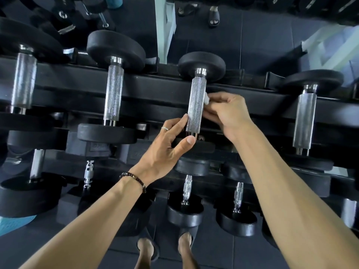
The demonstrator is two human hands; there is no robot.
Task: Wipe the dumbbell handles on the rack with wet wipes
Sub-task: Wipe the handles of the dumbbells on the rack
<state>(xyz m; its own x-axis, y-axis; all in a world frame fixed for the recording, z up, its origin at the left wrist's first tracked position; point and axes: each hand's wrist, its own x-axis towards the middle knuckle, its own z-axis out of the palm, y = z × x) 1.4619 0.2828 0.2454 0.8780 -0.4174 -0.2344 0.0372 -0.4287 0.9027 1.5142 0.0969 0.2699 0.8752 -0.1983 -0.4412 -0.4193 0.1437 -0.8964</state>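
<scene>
A knurled steel dumbbell handle (195, 104) lies across the black rack (155, 88) in the middle of the top row. My right hand (227, 113) pinches a small white wet wipe (206, 99) against the handle's right side. My left hand (171, 146) holds the near black weight head of the same dumbbell, thumb on its edge and fingers up beside the handle's lower left. Most of the wipe is hidden inside my right fingers.
More dumbbells lie on the top row: two to the left (113, 96) (23, 80) and one to the right (304, 121). Smaller dumbbells (187, 191) fill the lower tier. My sandalled feet (167, 251) stand on dark floor tiles. A blue basket (13, 224) sits low left.
</scene>
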